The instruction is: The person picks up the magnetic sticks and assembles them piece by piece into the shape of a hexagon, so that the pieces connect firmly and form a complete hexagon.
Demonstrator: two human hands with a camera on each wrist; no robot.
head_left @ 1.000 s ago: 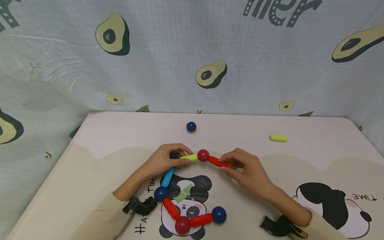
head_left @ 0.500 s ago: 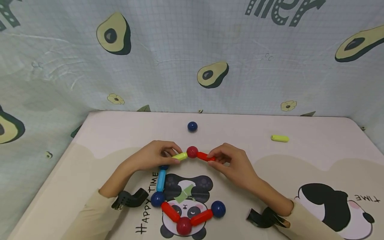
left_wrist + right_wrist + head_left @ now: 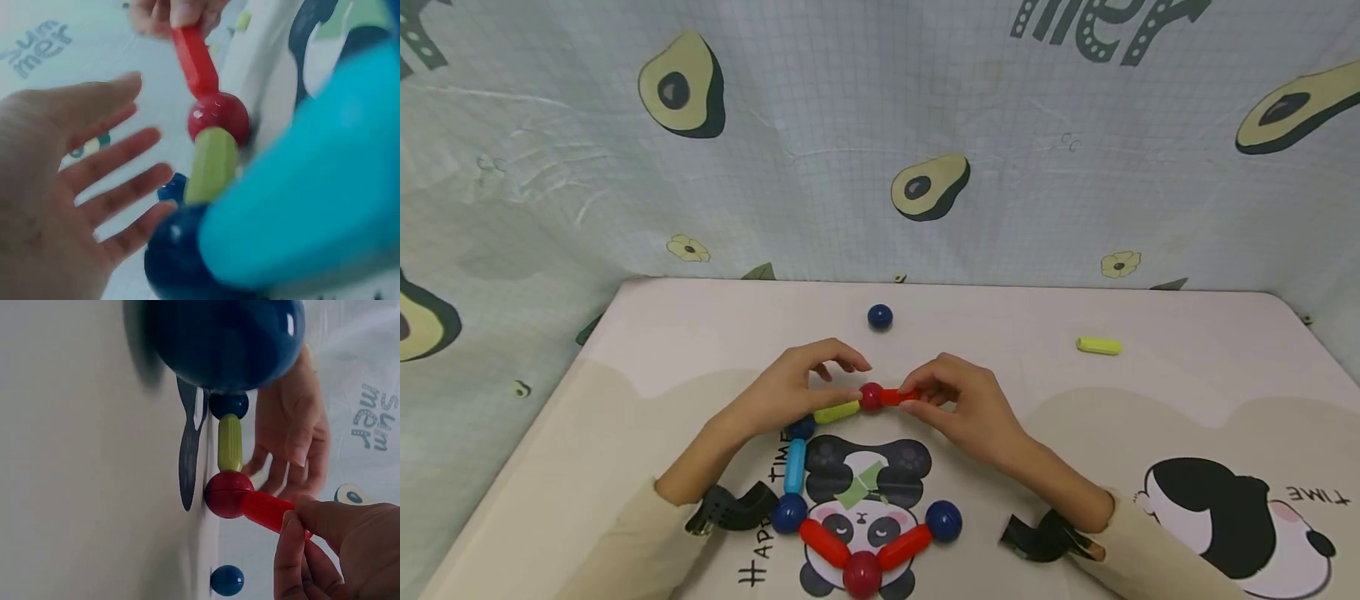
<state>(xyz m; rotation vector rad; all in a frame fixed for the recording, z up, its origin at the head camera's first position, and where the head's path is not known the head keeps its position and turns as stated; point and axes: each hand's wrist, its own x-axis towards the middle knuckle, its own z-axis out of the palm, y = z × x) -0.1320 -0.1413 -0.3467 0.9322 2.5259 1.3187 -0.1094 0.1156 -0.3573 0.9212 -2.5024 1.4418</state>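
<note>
A chain of coloured balls and rods curves round the panda print on the table. At its far end my right hand point(image 3: 958, 404) pinches a red rod point(image 3: 267, 510) between thumb and fingers. That rod joins a red ball point(image 3: 871, 397), and a yellow-green rod point(image 3: 837, 412) links the ball to a blue ball point(image 3: 801, 427). My left hand point(image 3: 793, 387) is spread beside the yellow-green rod, its fingers apart and holding nothing in the left wrist view. A light-blue rod point(image 3: 794, 465) runs down to another blue ball point(image 3: 789, 513).
Nearer me, the chain continues through a red rod point(image 3: 824, 542), a red ball point(image 3: 862, 575) and a second red rod to a blue end ball point(image 3: 943, 522). A loose blue ball point(image 3: 880, 317) and a loose yellow-green rod point(image 3: 1099, 346) lie towards the table's back.
Both hands have shifted left, bringing the chain's far end along. The left hand has let go of the yellow-green rod and spread its fingers; the right keeps its pinch on the red rod.
</note>
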